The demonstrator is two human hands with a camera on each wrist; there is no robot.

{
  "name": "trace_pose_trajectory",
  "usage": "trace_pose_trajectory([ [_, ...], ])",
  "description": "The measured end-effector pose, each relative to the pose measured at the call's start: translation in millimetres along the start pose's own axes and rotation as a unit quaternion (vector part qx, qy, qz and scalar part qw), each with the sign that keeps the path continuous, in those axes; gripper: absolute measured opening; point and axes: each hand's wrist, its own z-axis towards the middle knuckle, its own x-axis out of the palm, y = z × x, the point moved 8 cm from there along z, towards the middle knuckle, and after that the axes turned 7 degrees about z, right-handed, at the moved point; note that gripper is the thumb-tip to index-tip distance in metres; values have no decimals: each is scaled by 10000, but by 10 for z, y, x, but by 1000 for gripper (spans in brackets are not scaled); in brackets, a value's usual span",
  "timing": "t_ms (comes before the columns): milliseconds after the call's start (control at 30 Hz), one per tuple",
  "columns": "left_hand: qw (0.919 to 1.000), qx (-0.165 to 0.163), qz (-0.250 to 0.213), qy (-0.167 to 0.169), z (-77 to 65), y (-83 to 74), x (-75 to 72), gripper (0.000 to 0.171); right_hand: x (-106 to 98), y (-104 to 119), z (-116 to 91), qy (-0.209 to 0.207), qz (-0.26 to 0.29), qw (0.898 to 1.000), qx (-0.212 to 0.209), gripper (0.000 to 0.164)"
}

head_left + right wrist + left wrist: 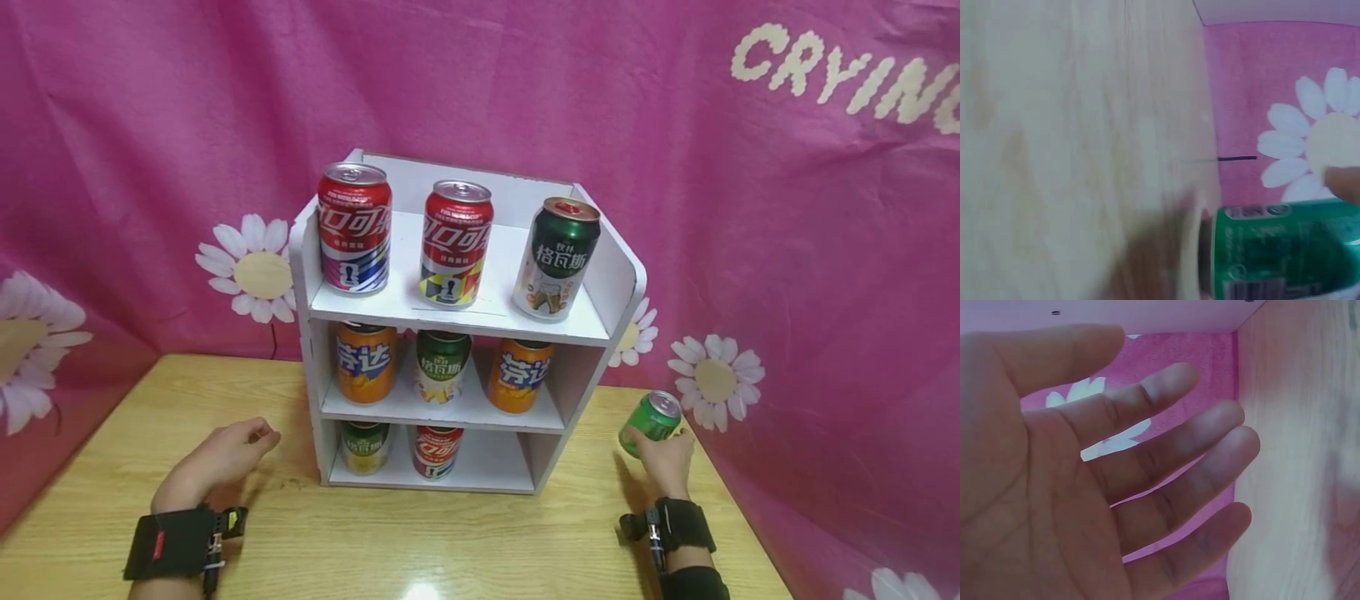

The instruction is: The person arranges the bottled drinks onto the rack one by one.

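Note:
My right hand (666,460) grips a green drink can (654,421) at the right side of the table. The same can (1285,250) shows its printed side in the right wrist view, with a fingertip at the edge; whether its base touches the table I cannot tell. To the left of the shelf, my left hand (228,454) hovers with loosely bent fingers and holds nothing. Its palm (1054,487) and spread fingers fill much of the left wrist view. Between the hands stands a white three-level shelf (450,315) with cans on every level.
Two red cola cans (354,229) and a dark green-and-white can (557,258) stand on top. Two orange cans (366,362) flank a green-and-white can (442,367) in the middle. A green can (364,447) and a red can (437,452) occupy the bottom. Pink flowered cloth (465,92) hangs behind.

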Motion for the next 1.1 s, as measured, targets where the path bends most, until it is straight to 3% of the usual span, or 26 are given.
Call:
trace_pose_trajectory([
  [133,10000,-26,-33,76,14,23,27,33,1,38,106,-509,442,9976,-128,96],
  [400,9999,-12,-91,42,17,58,74,28,40,-54,183,-927,501,9940,276,100],
  [700,10000,15,-31,-41,46,46,73,26,43,-123,252,-1491,683,9862,237,103],
  [967,9999,66,1,-85,33,23,61,24,46,-103,240,-1395,473,9885,352,103],
  [1100,10000,49,-24,-59,24,21,62,24,67,-33,195,-1191,334,9922,138,100],
])
